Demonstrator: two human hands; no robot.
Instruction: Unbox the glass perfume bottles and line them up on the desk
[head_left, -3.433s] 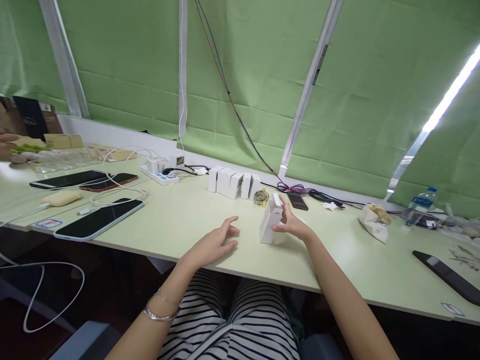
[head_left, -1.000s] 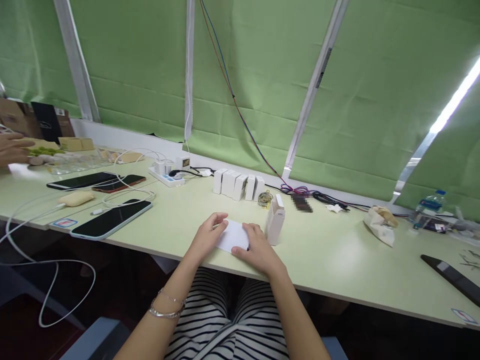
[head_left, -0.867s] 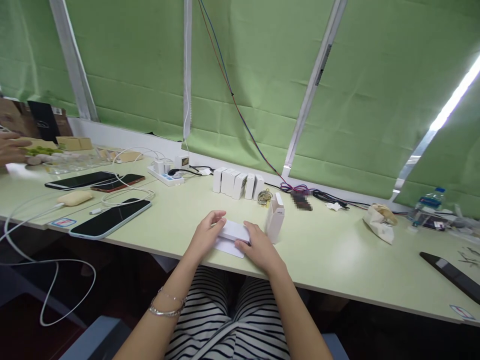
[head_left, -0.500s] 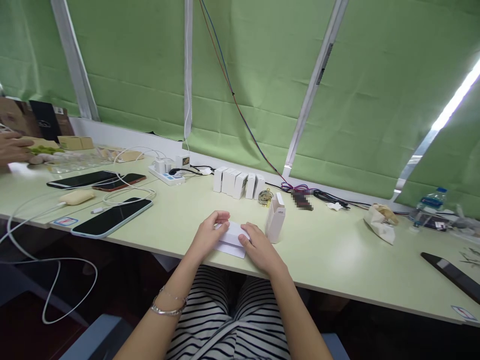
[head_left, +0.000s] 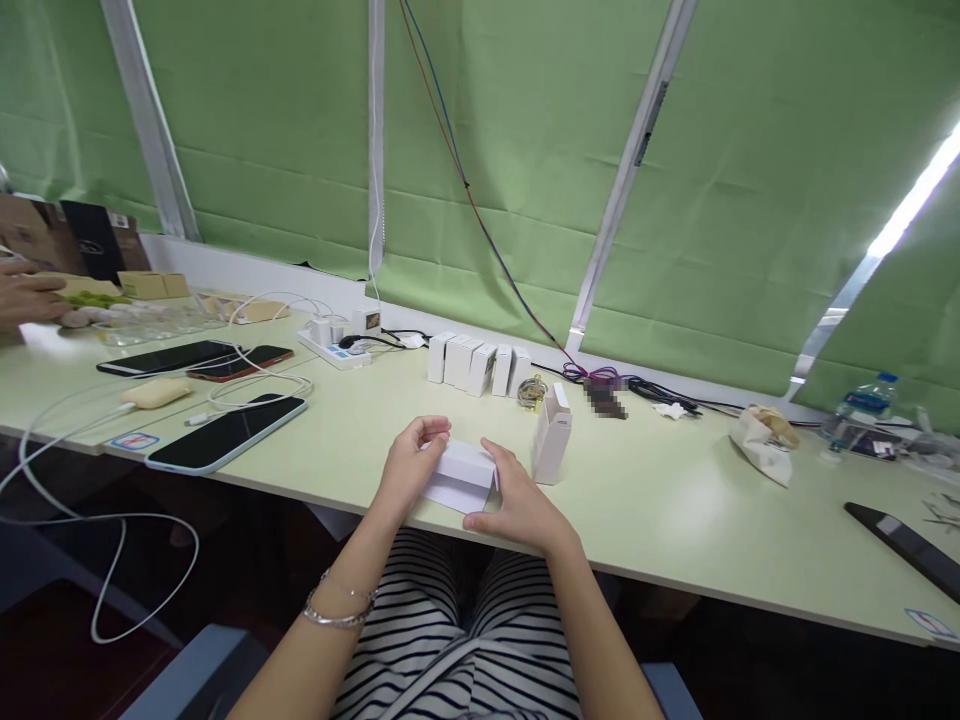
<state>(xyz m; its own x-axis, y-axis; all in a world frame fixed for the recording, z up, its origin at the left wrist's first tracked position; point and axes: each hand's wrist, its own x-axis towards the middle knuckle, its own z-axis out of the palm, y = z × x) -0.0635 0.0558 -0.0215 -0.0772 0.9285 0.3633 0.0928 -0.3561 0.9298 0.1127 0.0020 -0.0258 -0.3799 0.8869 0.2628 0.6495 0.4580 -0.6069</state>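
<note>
Both of my hands hold a flat white carton blank [head_left: 459, 475] just above the near edge of the pale green table [head_left: 675, 510]. My left hand [head_left: 409, 468] pinches its left end with curled fingers. My right hand [head_left: 517, 500] grips its right end, thumb against the side. The blank is partly folded up into a box shape. Just right of my right hand stands an upright white box [head_left: 551, 447] with its top flap open. A row of several small white boxes [head_left: 474, 365] stands further back.
Three phones [head_left: 225, 432] and white cables lie at the left, with a power strip [head_left: 334, 352] behind. Another person's hand [head_left: 26, 297] rests at the far left. At the right lie a crumpled bag [head_left: 761, 442], a water bottle [head_left: 862, 405] and a dark phone [head_left: 900, 535].
My right hand left the upright box and joined my left on the flat white blank. Over the last second the blank has been lifted and folded up from flat.
</note>
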